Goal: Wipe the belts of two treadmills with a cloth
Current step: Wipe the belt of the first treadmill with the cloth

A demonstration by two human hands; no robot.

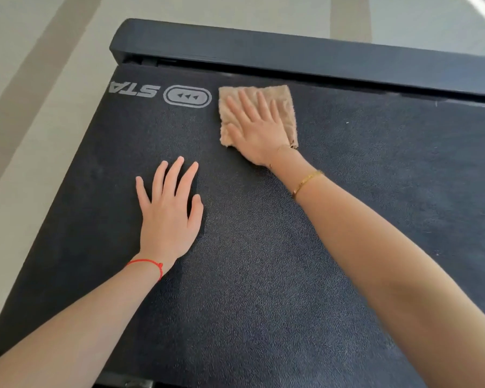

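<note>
Right hand [259, 127] flat, fingers straight, pressing the cloth [287, 107] onto the belt [263, 275] up near the end bar [291, 51], logo [187, 96] just at its nine o'clock. Left hand [168, 208] rests open at seven o'clock from the cloth, bracing. Unwiped belt stretches toward three o'clock, so the right hand is best placed to sweep along the bar.

Both arms reach forward, bare. The left hand [168, 208] lies flat, palm down, fingers spread. The right hand [256, 127] stretches farther, fingers straight, pressing down flat.
</note>
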